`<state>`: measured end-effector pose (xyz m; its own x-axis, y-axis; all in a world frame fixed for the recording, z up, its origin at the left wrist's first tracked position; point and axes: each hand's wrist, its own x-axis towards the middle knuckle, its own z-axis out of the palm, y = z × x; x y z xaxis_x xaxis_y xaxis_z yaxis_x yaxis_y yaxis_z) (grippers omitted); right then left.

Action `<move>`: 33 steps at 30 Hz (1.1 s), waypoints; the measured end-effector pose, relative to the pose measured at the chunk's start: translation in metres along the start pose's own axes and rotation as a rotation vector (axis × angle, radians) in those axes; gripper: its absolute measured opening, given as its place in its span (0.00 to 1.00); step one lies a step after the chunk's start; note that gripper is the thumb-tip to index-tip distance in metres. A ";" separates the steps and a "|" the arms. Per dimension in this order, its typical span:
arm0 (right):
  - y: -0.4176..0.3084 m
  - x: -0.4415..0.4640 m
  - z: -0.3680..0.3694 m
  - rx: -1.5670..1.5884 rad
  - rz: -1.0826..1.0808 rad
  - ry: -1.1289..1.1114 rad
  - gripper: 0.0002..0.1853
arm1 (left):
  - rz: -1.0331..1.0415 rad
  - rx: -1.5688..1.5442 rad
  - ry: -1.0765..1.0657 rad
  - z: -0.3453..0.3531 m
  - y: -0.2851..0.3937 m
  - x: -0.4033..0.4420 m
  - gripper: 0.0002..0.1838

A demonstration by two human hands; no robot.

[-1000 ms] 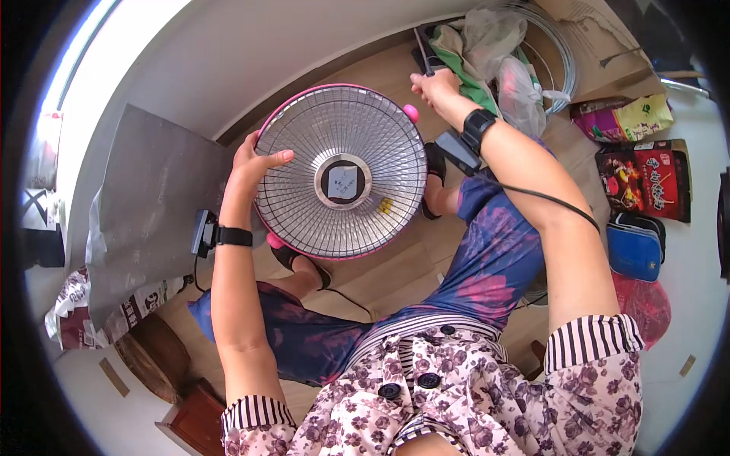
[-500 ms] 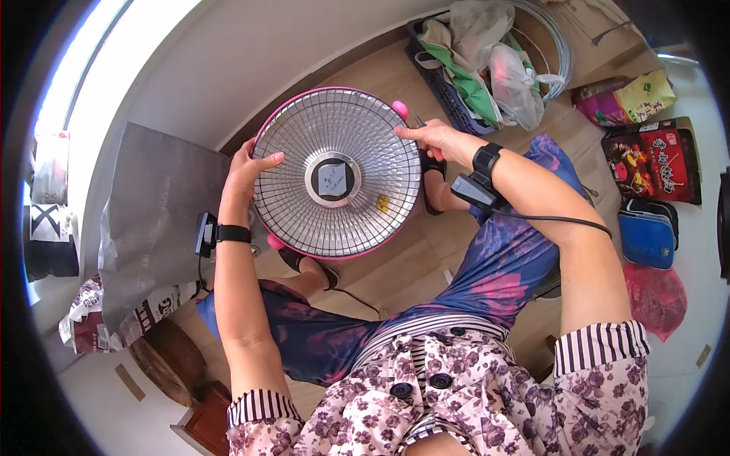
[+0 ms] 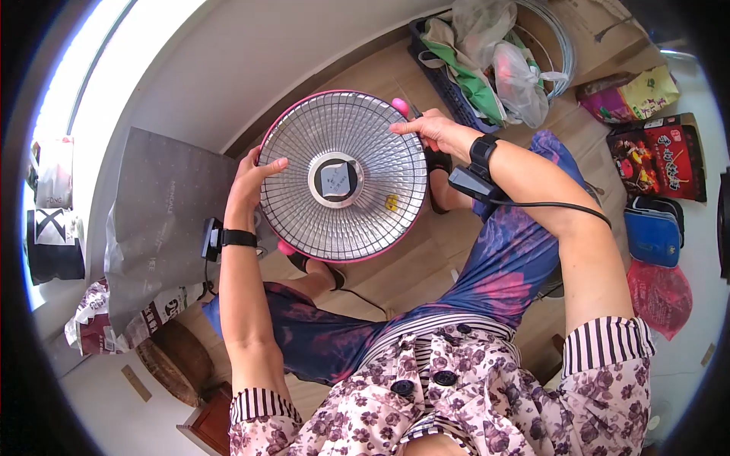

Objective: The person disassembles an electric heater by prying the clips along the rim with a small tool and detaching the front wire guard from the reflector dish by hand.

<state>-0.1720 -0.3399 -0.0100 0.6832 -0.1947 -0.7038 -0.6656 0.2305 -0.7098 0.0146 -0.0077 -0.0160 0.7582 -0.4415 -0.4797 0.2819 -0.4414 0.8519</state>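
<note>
Between my hands I hold a round dish heater with a pink rim, a black wire grille and a shiny ribbed reflector. A grey square label sits on its centre, and pink knobs stick out at the upper right and lower left of the rim. My left hand grips the left edge, thumb over the grille, its other fingers hidden behind. On the upper right edge, my right hand is closed with its thumb on the rim. A thin dark tip shows by these fingers; I cannot make out what it is.
A dark basket with plastic bags and a coil of pale tubing stand beyond my right hand. Food packs and a blue pouch lie at right. A grey sheet-like bag and a round wooden piece are at left.
The heater and both hands appear slightly further right and lower in view, and the surroundings have shifted a little the same way. Both hands keep their hold.
</note>
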 end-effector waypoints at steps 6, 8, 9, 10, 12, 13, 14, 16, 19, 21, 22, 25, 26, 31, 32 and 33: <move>0.001 0.003 0.001 -0.137 -0.068 -0.005 0.24 | 0.021 -0.085 -0.070 0.000 0.006 -0.003 0.44; 0.016 0.027 -0.005 -0.238 -0.060 -0.030 0.26 | -0.010 -0.095 -0.067 -0.004 0.004 -0.006 0.41; 0.021 0.035 -0.010 -0.217 -0.028 -0.092 0.27 | -0.012 -0.069 -0.016 0.001 0.010 -0.012 0.39; 0.024 0.043 -0.014 -0.091 -0.033 -0.171 0.26 | -0.016 -0.089 -0.041 -0.003 0.009 -0.010 0.39; 0.028 0.049 -0.020 0.157 -0.039 -0.326 0.25 | -0.026 -0.136 -0.093 -0.008 0.007 -0.007 0.39; 0.030 0.047 -0.019 0.157 -0.035 -0.301 0.23 | -0.014 -0.117 -0.090 -0.007 0.007 -0.005 0.39; 0.032 0.044 -0.020 0.146 -0.022 -0.294 0.23 | -0.006 -0.098 -0.089 -0.006 0.006 -0.004 0.39; 0.036 0.044 -0.022 0.122 0.005 -0.283 0.22 | 0.007 -0.074 -0.084 -0.004 0.009 -0.005 0.39; 0.045 0.055 -0.017 0.202 0.013 -0.231 0.21 | -0.004 -0.068 -0.045 0.000 0.008 -0.010 0.38; 0.042 0.049 -0.023 0.134 0.020 -0.169 0.21 | -0.049 -0.073 0.010 -0.003 0.003 -0.010 0.37; 0.043 0.049 -0.017 0.089 0.037 -0.155 0.20 | -0.076 -0.126 -0.073 -0.011 -0.004 -0.003 0.37; 0.058 0.069 -0.008 0.244 0.020 -0.233 0.18 | -0.309 0.003 -0.003 -0.039 -0.019 -0.016 0.49; 0.029 0.027 0.009 0.224 -0.004 -0.184 0.20 | -0.319 0.031 0.000 -0.046 -0.024 -0.018 0.53; 0.041 0.058 -0.006 0.199 0.019 -0.114 0.18 | -0.249 0.009 -0.190 -0.030 -0.012 -0.047 0.56; 0.038 0.050 -0.001 0.236 0.014 -0.105 0.18 | -0.233 -0.040 -0.197 -0.029 -0.010 -0.048 0.57; 0.040 0.052 -0.004 0.247 0.005 -0.096 0.18 | -0.204 -0.077 -0.205 -0.030 -0.007 -0.050 0.58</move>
<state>-0.1644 -0.3444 -0.0746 0.7134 -0.1046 -0.6929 -0.5832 0.4595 -0.6699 -0.0073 0.0409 0.0083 0.5493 -0.5018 -0.6682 0.4657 -0.4800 0.7434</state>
